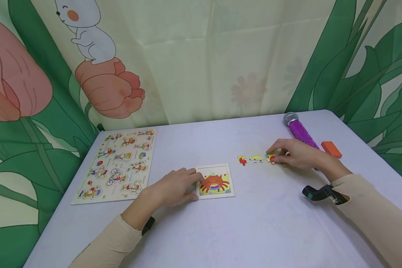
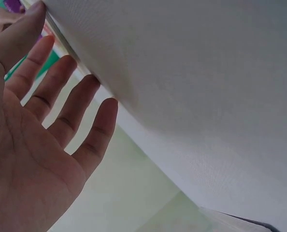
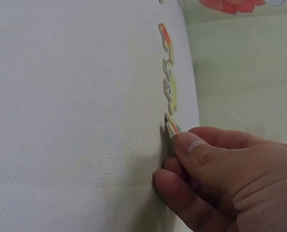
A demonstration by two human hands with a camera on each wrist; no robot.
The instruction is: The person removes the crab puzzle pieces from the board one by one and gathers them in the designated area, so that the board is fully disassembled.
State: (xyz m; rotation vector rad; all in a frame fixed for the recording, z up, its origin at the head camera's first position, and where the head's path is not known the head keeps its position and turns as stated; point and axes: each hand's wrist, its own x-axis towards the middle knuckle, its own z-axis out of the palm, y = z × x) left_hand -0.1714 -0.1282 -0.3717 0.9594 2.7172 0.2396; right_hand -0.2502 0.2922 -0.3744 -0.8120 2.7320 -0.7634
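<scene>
My left hand [image 1: 175, 186] lies at the left side of a square puzzle board [image 1: 232, 186], fingertips at its upper left edge and thumb by the lower corner. Its fingers are loosely bent in the left wrist view. A red crab [image 1: 216, 182] fills the lower part of the board, below a blank white strip. To the right, my right hand [image 1: 296, 153] pinches a yellow and red puzzle piece [image 3: 173, 128] between thumb and fingers, close over the table. Left of that piece lie a yellow piece with eyes [image 1: 256, 159] and a piece with a red claw [image 1: 242, 160].
A large peg puzzle board [image 1: 120, 167] with animal figures lies on the left. Behind my right hand are a purple glittery microphone [image 1: 301, 132] and an orange block [image 1: 331, 149]. A printed curtain [image 1: 194, 74] hangs behind the white table [image 1: 248, 230].
</scene>
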